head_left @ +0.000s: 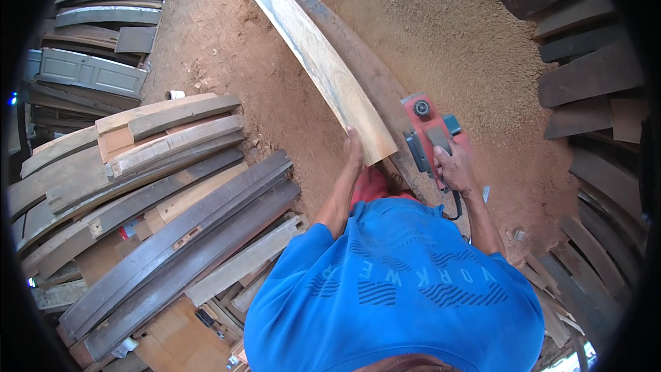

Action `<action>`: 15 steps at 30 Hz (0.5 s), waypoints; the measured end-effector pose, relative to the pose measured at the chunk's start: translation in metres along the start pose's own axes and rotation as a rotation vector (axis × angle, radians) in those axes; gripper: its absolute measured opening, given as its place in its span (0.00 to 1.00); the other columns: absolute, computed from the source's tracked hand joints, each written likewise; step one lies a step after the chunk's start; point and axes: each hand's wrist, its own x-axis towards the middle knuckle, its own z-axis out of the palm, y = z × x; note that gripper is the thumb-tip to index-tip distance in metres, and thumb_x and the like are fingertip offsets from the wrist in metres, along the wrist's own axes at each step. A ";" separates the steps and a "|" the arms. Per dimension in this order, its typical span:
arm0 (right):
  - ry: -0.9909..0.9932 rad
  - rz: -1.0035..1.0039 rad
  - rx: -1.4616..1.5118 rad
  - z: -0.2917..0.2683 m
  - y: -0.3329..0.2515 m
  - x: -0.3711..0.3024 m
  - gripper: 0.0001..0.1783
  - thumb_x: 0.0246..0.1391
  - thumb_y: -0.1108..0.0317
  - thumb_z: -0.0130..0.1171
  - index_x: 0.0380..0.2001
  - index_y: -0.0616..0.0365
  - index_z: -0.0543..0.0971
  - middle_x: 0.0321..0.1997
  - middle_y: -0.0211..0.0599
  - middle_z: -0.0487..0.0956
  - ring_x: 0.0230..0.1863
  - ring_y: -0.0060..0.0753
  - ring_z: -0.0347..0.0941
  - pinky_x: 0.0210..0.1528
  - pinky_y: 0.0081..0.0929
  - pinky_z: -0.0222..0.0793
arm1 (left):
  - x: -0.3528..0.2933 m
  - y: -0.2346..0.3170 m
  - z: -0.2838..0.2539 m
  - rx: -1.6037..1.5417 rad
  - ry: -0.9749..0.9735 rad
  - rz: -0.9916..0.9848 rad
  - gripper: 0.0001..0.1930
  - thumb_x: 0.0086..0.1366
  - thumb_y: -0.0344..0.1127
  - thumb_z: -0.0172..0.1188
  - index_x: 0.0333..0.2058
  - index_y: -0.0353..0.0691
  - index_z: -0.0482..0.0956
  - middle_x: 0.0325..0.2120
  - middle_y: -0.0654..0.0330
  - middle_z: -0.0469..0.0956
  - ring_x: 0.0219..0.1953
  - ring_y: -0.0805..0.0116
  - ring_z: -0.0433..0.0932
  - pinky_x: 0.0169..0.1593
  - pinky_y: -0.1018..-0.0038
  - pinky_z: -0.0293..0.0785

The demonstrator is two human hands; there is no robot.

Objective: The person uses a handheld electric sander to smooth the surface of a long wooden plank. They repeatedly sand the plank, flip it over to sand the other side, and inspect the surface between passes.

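Observation:
My right hand [454, 167] is wrapped round the rear handle of a red and black electric planer [428, 122]. The planer is to the right of the board, apart from it, with its cord trailing near my hip. A long, pale wooden board [318, 72] with grey-streaked grain stretches away from me toward the far left. My left hand [354, 149] grips its left edge close to the near end, fingers partly hidden. Beneath and to the right of this board runs a darker, dusty plank [358, 52].
Stacked old boards [172, 227] fill the left side, with a grey panelled door [93, 72] farther back. Dark timbers [585, 83] line the right. Pale shavings [441, 34] cover the ground beyond the planer. A white cup-like object [175, 95] stands by the left stack.

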 end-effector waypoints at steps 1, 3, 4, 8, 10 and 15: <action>-0.021 0.003 0.008 0.005 -0.007 0.004 0.35 0.64 0.36 0.53 0.45 0.66 0.77 0.23 0.35 0.75 0.24 0.28 0.72 0.29 0.34 0.68 | 0.008 -0.008 -0.003 0.100 0.002 -0.032 0.47 0.74 0.73 0.33 0.64 0.28 0.69 0.56 0.43 0.78 0.56 0.51 0.79 0.63 0.60 0.71; -0.081 0.018 -0.004 0.008 -0.006 0.016 0.38 0.63 0.35 0.52 0.48 0.66 0.77 0.23 0.36 0.75 0.24 0.28 0.73 0.29 0.34 0.68 | 0.008 -0.010 0.000 0.211 0.010 -0.037 0.49 0.73 0.74 0.31 0.62 0.27 0.71 0.56 0.42 0.78 0.57 0.50 0.78 0.64 0.60 0.69; -0.114 0.029 -0.015 0.009 0.003 0.023 0.39 0.63 0.34 0.51 0.51 0.66 0.76 0.23 0.36 0.76 0.24 0.29 0.74 0.29 0.34 0.68 | -0.006 0.016 0.012 0.230 0.013 -0.006 0.49 0.73 0.74 0.29 0.62 0.27 0.71 0.56 0.41 0.77 0.58 0.50 0.77 0.64 0.60 0.69; -0.240 0.073 -0.120 0.022 0.004 0.019 0.49 0.61 0.30 0.50 0.68 0.64 0.68 0.29 0.45 0.80 0.30 0.38 0.79 0.34 0.37 0.72 | 0.007 0.009 0.019 0.084 0.064 0.194 0.46 0.76 0.70 0.25 0.66 0.32 0.67 0.59 0.48 0.76 0.59 0.54 0.78 0.64 0.64 0.72; -0.260 0.028 -0.095 0.031 0.006 0.010 0.53 0.59 0.28 0.51 0.72 0.61 0.62 0.34 0.52 0.81 0.36 0.47 0.81 0.40 0.41 0.74 | 0.022 -0.014 0.014 -0.072 0.095 0.187 0.46 0.77 0.69 0.23 0.64 0.29 0.70 0.58 0.46 0.77 0.60 0.54 0.76 0.65 0.63 0.68; -0.208 -0.109 -0.187 0.052 0.032 -0.008 0.56 0.56 0.28 0.54 0.68 0.71 0.65 0.41 0.67 0.81 0.47 0.63 0.80 0.51 0.49 0.72 | 0.013 -0.024 0.005 -0.165 0.055 0.168 0.44 0.77 0.68 0.20 0.65 0.34 0.69 0.58 0.51 0.77 0.59 0.58 0.76 0.66 0.65 0.69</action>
